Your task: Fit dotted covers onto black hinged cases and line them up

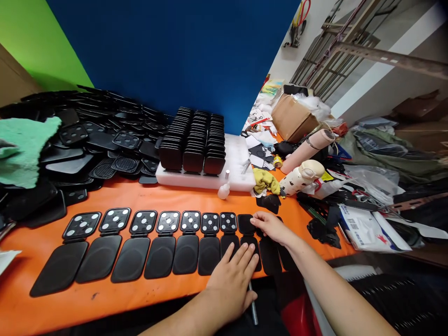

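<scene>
A row of several open black hinged cases [161,242] lies along the orange table [105,298]; most upper halves show white round pads. My left hand [233,280] lies flat, fingers spread, on the lower halves of the cases near the row's right end. My right hand [271,226] rests fingertips-down on the upper half of a black case [247,224] that shows no white pads. More black case halves [273,254] lie under my right wrist.
A white foam block [241,179] carries three stacks of black parts [194,144] behind the row. A heap of loose black cases [87,140] and a green cloth [24,144] fill the left. Clutter, a cardboard box [290,119] and a cream bottle [301,177] crowd the right.
</scene>
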`<action>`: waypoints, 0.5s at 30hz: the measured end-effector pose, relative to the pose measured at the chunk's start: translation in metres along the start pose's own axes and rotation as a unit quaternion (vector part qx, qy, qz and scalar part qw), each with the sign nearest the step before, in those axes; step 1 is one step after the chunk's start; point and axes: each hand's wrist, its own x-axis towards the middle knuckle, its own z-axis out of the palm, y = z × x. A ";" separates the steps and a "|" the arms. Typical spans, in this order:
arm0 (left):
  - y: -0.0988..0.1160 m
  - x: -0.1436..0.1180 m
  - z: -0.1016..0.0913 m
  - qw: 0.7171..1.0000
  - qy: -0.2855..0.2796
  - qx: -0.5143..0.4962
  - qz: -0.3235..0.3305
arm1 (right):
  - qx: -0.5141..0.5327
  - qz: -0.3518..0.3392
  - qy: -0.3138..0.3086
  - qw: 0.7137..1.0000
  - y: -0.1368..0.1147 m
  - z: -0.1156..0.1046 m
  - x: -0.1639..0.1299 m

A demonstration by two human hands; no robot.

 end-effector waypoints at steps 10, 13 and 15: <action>0.000 -0.001 -0.005 1.000 -0.007 -0.001 0.002 | -0.088 -0.020 0.074 0.993 -0.001 0.006 0.000; 0.000 -0.001 -0.005 1.000 -0.003 0.001 0.001 | -0.114 -0.023 0.090 0.989 -0.002 0.008 0.000; 0.000 -0.001 -0.006 1.000 -0.006 -0.001 0.000 | -0.128 -0.022 0.094 0.987 -0.003 0.009 0.001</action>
